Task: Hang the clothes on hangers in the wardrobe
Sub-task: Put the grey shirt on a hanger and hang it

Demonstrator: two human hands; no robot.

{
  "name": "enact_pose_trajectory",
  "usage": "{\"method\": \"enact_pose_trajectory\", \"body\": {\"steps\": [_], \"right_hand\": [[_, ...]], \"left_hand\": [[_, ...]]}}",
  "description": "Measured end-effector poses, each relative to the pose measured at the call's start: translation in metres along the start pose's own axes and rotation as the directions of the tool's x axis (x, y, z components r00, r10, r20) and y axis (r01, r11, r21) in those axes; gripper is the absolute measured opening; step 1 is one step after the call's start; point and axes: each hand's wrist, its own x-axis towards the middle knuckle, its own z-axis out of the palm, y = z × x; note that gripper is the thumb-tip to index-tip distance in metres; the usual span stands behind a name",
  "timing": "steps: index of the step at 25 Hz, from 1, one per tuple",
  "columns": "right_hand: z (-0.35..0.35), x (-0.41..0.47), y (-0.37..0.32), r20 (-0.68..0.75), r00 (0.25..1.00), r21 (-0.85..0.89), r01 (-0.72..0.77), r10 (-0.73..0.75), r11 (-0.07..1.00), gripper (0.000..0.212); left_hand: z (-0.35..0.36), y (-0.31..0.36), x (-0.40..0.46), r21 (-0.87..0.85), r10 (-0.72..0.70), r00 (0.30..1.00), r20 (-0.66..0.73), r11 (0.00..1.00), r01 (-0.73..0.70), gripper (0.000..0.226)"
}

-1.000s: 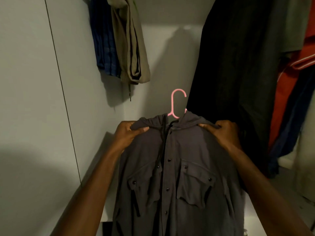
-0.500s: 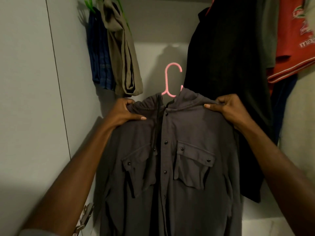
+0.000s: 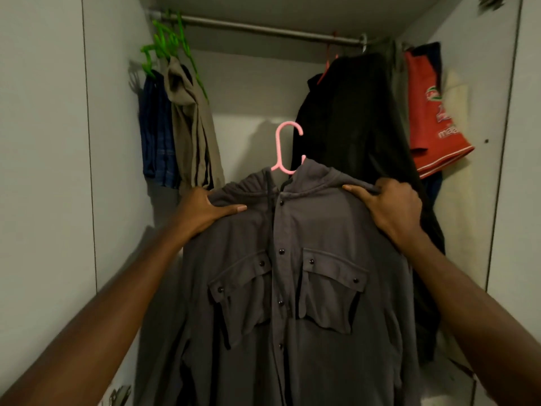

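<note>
Both hands hold a grey shirt up in front of the open wardrobe. The left hand grips the shirt at one shoulder, thumb lying flat across the front of the cloth and the fingers tucked behind it. The right hand grips the other shoulder, thumb pointing inward along the seam and the fingers curled over the fabric. Between the two hands sits the hooded collar, and out of it rises the hook of a pink hanger (only the hook shows; the rest is inside the shirt). The hook is well below the rail and not on it. The shirt hangs straight down from the hands, buttoned, its two flap pockets facing the camera.

Above and beyond the left hand, green hangers sit on the rail, carrying a blue garment and a khaki one just beside it. Above and behind the right hand hangs a black garment, touching or nearly touching the back of the shirt. Farther out past the right hand is a red top with white lettering. A white wall panel stands outside the left arm.
</note>
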Motion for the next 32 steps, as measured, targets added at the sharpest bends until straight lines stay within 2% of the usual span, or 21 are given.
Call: {"method": "enact_pose_trajectory", "body": {"steps": [1,3,5,7,10,12,14,17,19,21,23,26,29,32], "right_hand": [[-0.005,0.008,0.003,0.053,0.994,0.009,0.093,-0.093,0.996,0.071],[-0.018,0.027,0.007,0.194,0.937,0.078,0.281,-0.291,0.957,0.063],[-0.033,0.043,0.012,0.275,0.868,0.172,0.378,-0.413,0.910,0.056],[-0.044,0.056,0.019,0.305,0.852,0.328,0.326,-0.426,0.887,0.053],[-0.058,0.075,0.031,0.339,0.862,0.438,0.210,-0.378,0.874,0.046],[-0.062,0.085,0.035,0.331,0.866,0.439,0.210,-0.375,0.874,0.052],[-0.066,0.088,0.042,0.318,0.873,0.435,0.211,-0.369,0.875,0.061],[-0.077,0.093,0.041,0.318,0.870,0.443,0.216,-0.377,0.870,0.055],[-0.087,0.099,0.033,0.337,0.862,0.453,0.205,-0.379,0.868,0.048],[-0.099,0.108,0.025,0.388,0.847,0.460,0.163,-0.363,0.873,0.033],[-0.108,0.115,0.019,0.455,0.815,0.475,0.118,-0.358,0.872,0.022],[-0.118,0.124,0.026,0.517,0.791,0.536,-0.001,-0.327,0.844,0.036],[-0.130,0.137,0.026,0.456,0.844,0.564,-0.028,-0.283,0.825,0.057],[-0.143,0.150,-0.001,0.319,0.920,0.589,-0.004,-0.228,0.808,0.044]], "left_hand": [[-0.004,0.005,0.002,0.052,0.012,1.000,0.024,0.999,-0.013,0.071],[-0.014,0.014,0.007,0.217,0.042,0.994,0.104,0.974,-0.064,0.074],[-0.021,0.024,0.008,0.308,0.075,0.980,0.182,0.942,-0.130,0.074],[-0.029,0.038,0.007,0.284,0.132,0.964,0.232,0.938,-0.197,0.073],[-0.038,0.058,0.009,0.242,0.214,0.938,0.273,0.928,-0.282,0.092],[-0.047,0.070,0.017,0.322,0.189,0.925,0.331,0.898,-0.299,0.093],[-0.051,0.087,0.026,0.460,0.124,0.905,0.406,0.828,-0.320,0.085],[-0.049,0.104,0.032,0.613,0.062,0.880,0.471,0.694,-0.378,0.071],[-0.053,0.108,0.042,0.643,0.084,0.894,0.440,0.666,-0.379,0.063],[-0.060,0.110,0.052,0.632,0.113,0.909,0.401,0.684,-0.364,0.063],[-0.065,0.107,0.060,0.529,0.192,0.925,0.327,0.774,-0.348,0.057],[-0.052,0.095,0.066,0.290,0.278,0.935,0.220,0.897,-0.334,0.048],[-0.034,0.082,0.084,0.214,0.315,0.947,0.058,0.923,-0.320,0.049],[-0.021,0.077,0.108,0.151,0.361,0.930,-0.072,0.925,-0.348,0.040]]}}
